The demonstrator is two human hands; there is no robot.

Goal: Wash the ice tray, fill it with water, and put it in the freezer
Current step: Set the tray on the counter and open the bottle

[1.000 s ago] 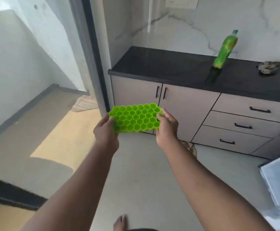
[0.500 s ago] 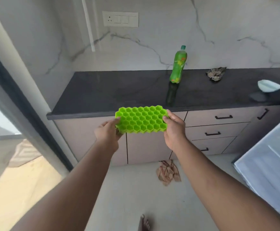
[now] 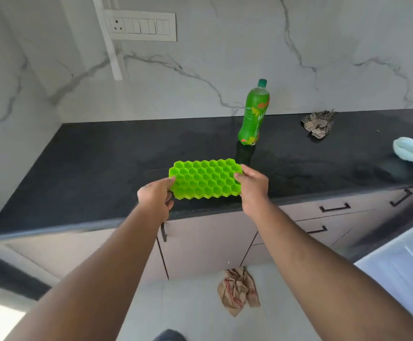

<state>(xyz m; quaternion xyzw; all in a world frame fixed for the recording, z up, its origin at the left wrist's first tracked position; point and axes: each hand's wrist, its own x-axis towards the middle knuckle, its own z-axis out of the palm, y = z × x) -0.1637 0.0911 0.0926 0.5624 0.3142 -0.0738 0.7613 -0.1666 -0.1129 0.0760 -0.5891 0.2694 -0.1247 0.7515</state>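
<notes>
Green honeycomb ice tray (image 3: 206, 179) is held level between both hands above the front part of the black countertop (image 3: 82, 168). Left hand (image 3: 155, 199) grips its left end, thumb on top; right hand (image 3: 253, 187) grips its right end likewise. Green soda bottle (image 3: 254, 114) stands upright just beyond the right hand. A crumpled cloth (image 3: 238, 289) lies on the floor below the right forearm.

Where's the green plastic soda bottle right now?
Head view, right of centre: the green plastic soda bottle stands upright on the black stone countertop near the marble wall, just behind the green honeycomb ice tray.
</notes>
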